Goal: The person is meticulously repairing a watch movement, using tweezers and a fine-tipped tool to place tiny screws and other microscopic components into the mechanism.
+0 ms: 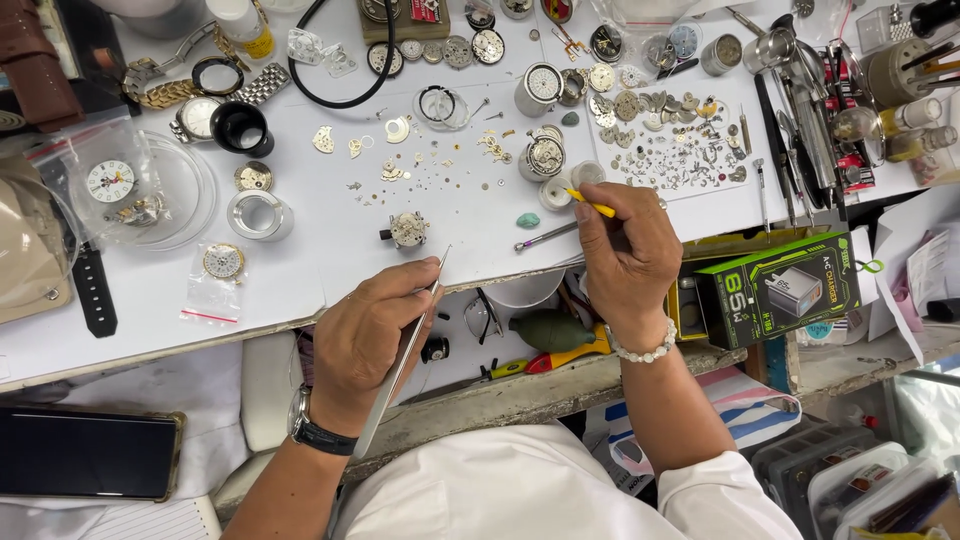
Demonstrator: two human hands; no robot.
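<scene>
Watch movement point(408, 229): small round metal piece on the white work sheet point(300, 270), at about 11 o'clock from the left hand and well to 9 o'clock of the right hand.
Head view, left hand point(372, 335): fingers closed around long steel tweezers point(405, 352); the tips point to 12 o'clock, just short of the movement, not touching it.
Head view, right hand point(625, 250): fingers pinched shut on a thin yellow stick point(590, 204), its tip aimed to 10 o'clock at a small white dish point(556, 192); contact is hard to make out, probably just touching.
Nearby: loose wheels and screws point(440, 165) at 12 o'clock of the movement; green putty blob point(527, 220) at 3 o'clock.
Doing it well: I judge that resting both wrists on the bench edge, moving slowly and gripping lightly would keep tiny parts from springing away.
</scene>
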